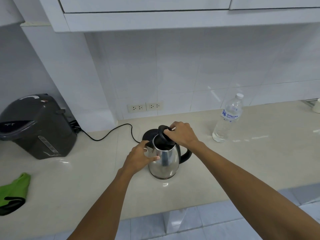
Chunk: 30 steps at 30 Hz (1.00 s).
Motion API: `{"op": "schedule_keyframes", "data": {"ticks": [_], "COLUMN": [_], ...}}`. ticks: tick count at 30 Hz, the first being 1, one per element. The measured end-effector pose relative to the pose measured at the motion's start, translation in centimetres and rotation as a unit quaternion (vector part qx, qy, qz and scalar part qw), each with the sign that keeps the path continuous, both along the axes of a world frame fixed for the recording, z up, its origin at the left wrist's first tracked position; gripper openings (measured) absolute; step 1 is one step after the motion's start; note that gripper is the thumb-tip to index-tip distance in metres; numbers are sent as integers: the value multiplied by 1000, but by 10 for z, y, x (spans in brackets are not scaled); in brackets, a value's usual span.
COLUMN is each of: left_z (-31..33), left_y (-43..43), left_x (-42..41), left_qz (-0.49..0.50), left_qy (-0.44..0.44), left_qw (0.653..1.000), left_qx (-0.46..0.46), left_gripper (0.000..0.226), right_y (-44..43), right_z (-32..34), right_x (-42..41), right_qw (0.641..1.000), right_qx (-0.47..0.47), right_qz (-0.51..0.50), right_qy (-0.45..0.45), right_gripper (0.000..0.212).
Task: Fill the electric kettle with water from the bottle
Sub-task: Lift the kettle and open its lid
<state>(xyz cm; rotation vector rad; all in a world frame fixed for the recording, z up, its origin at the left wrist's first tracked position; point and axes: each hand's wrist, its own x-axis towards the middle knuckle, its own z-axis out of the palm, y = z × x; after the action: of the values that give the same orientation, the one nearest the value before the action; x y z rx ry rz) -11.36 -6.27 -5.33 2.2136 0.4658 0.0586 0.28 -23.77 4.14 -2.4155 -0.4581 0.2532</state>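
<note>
1. Standing upright on the countertop (251,163) is the steel kettle (164,161), near the front edge, black handle (186,155) pointed right.
2. Kettle is off its round black base (150,134), which sits just behind it; a black cord (110,134) is run from the base leftward toward the grey hot-water dispenser (38,125).
3. Kettle body is braced by the left hand (140,156): thumb pressed on the steel side, fingers wrapped round the far side near the spout. Clamped on the kettle.
4. Black lid (162,135) is pinched at its rim by the right hand (183,134); lid is tilted up, partly lifted, lower edge over the kettle mouth. Whether the lid is hinged or loose cannot be told.
5. Water bottle (227,118) is stood upright on the countertop, well right of the kettle and further back, white cap (239,96) on, water visible inside. Not touched by either hand.
6. Two wall sockets (145,106) are set in the tiled wall behind the base.
7. Green cloth (14,191) with black trim is laid at the left edge of the countertop.
</note>
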Motion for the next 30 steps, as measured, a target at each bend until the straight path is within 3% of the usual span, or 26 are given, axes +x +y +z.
{"op": "schedule_keyframes", "data": {"ticks": [8,14,21,30], "left_z": [0,-5,-8,-8], "left_y": [1,0,-3,-7], "left_x": [-1,-1,-1,-4], "left_qz": [14,26,36,39], "left_qy": [8,-10,-22,-22], "left_qw": [1000,1000,999,999], "left_qx": [3,-7,-4,-23], "left_gripper": [95,96,94,92], "right_y": [-12,-38,-68,-90], "right_z": [-1,0,-12,-41], "right_x": [5,14,22,25], "right_qw": [1000,995,970,929], "right_qx": [20,81,225,307], "right_qz": [-1,-21,-80,-113], "right_qy": [-22,-49,42,171], "right_gripper": [46,25,12,17]}}
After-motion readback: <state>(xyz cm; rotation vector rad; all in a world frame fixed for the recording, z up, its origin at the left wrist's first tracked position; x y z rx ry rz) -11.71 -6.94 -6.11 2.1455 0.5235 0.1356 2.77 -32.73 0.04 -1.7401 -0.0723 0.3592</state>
